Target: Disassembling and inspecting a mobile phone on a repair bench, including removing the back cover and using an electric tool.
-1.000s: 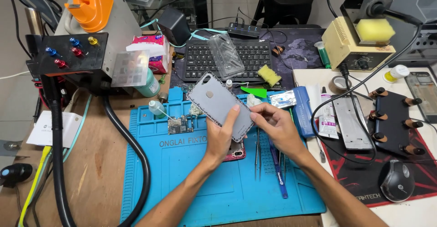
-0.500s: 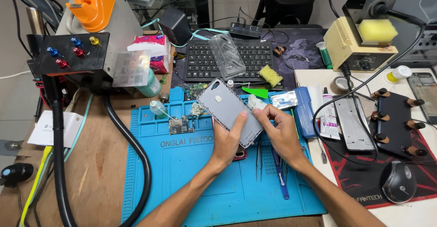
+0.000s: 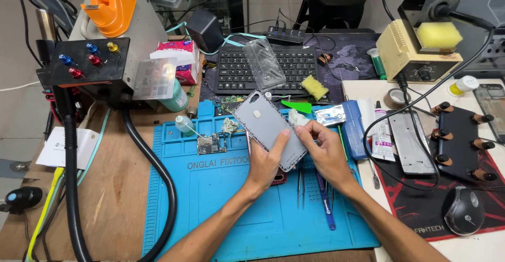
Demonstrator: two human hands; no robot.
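The left hand holds a grey phone back cover in a closed grip — thumb across its face, fingers behind — tilted above the blue work mat. The right hand pinches a small white wad in a narrow grip, just beside the cover's upper right edge. A circuit board lies on the mat to the left; tweezers lie below the hands. A keyboard sits further back on the desk, a clear case resting on it.
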